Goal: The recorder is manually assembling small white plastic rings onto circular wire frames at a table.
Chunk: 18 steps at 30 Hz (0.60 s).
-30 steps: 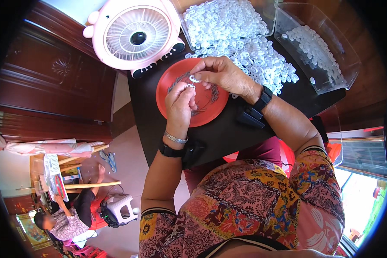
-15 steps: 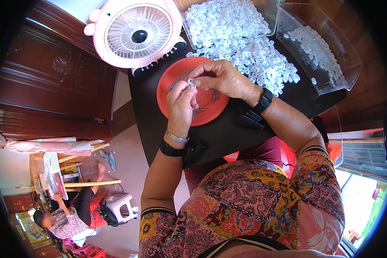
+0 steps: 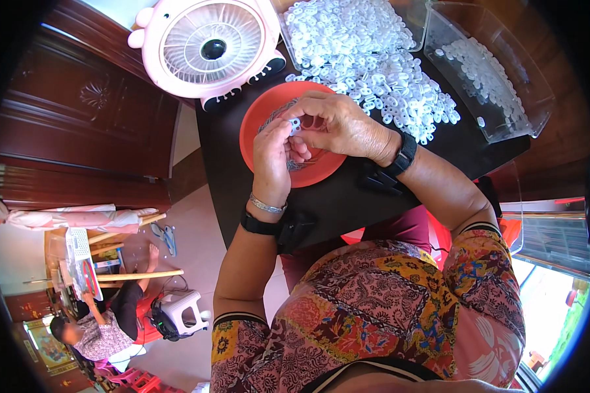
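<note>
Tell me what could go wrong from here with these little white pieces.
The small white piece at the fingertips of the left hand and right hand might slip and drop into the red bowl among the thin grey pins. The loose white heap lies close beside the right hand, so an outward sweep could scatter pieces across the dark table.

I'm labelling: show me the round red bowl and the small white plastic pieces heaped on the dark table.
Round red bowl (image 3: 245,130), head view: left rim.
Small white plastic pieces (image 3: 400,92), head view: middle of the loose heap.
</note>
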Available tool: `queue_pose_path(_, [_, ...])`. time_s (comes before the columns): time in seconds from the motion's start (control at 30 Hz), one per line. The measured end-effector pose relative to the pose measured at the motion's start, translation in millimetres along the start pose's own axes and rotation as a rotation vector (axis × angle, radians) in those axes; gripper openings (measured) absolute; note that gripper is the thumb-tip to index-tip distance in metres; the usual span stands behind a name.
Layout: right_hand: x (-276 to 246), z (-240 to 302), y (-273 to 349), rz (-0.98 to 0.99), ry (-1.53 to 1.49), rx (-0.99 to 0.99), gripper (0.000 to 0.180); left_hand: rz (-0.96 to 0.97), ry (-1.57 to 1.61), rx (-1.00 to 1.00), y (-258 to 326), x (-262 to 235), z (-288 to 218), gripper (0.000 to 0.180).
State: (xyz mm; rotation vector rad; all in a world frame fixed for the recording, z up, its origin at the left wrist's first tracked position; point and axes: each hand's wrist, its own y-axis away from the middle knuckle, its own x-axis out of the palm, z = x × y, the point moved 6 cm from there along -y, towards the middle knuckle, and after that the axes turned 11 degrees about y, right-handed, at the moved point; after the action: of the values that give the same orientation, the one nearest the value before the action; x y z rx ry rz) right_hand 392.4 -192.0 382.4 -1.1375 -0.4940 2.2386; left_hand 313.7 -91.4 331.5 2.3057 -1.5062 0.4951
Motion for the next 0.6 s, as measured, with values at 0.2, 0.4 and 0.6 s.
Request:
queue_pose_path(0.2, [-1,10,0,0.005,0.197,-0.084,0.032,0.006,-0.096,0.042,2,5,-3,0.03])
queue_pose_path(0.4, [0,11,2,-0.025,0.209,-0.126,0.029,-0.01,-0.086,0.11,0,-1,-3,0.029])
queue_pose_path(0.6, [1,14,4,-0.018,0.119,-0.068,0.021,-0.019,-0.111,0.147,3,1,-6,0.027])
